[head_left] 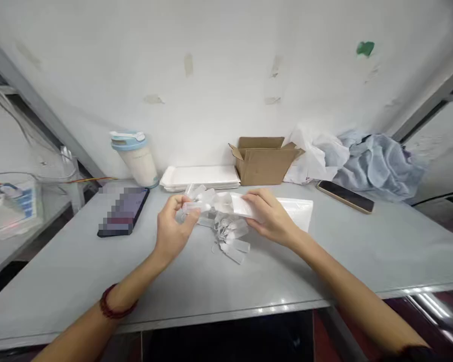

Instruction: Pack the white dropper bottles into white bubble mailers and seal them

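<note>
Between the thumb and fingers of my left hand (173, 229) is a small clear plastic piece (192, 206), long and narrow. My right hand (274, 216) grips a slim white box (240, 205) whose open end flap faces the left hand. Below and between the hands lies a loose pile of translucent plastic pieces (232, 236) with flat tabs. More of them lie behind the left fingers. A flat white package (300, 211) rests on the table beyond the right hand, partly covered by it.
Along the wall stand a blue-lidded cup (136, 158), stacked white flat boxes (200, 175), an open cardboard box (266, 166), a crumpled white bag (313, 156) and bluish cloth (381, 163). One phone (124, 211) lies left, another phone (345, 196) right. The grey table's front edge (226, 317) is near me.
</note>
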`<state>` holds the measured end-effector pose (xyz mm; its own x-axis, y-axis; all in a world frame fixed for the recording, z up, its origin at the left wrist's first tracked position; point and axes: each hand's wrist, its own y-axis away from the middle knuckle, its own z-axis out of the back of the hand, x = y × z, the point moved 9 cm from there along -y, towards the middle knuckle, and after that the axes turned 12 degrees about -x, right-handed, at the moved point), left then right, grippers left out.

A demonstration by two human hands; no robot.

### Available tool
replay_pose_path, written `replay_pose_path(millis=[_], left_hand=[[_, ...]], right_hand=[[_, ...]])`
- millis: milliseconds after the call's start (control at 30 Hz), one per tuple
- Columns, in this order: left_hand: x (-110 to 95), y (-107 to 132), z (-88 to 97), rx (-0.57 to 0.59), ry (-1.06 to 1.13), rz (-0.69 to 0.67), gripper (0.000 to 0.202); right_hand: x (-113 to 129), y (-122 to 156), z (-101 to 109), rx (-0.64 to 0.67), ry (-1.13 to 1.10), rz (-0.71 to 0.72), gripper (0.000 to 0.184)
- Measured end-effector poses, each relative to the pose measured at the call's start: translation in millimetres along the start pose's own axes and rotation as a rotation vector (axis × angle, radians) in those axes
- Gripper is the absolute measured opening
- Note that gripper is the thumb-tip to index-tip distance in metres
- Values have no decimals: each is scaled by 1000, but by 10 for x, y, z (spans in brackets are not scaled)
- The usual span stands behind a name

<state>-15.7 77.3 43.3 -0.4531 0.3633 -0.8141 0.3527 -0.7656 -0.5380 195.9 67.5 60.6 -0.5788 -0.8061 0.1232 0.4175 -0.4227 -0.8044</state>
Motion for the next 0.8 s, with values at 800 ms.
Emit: replay_pose_path(millis=[800], left_hand=[[-198,164,-196,130,-62,-285,35]], right_hand=[[99,15,-9,-1,-30,2,44]])
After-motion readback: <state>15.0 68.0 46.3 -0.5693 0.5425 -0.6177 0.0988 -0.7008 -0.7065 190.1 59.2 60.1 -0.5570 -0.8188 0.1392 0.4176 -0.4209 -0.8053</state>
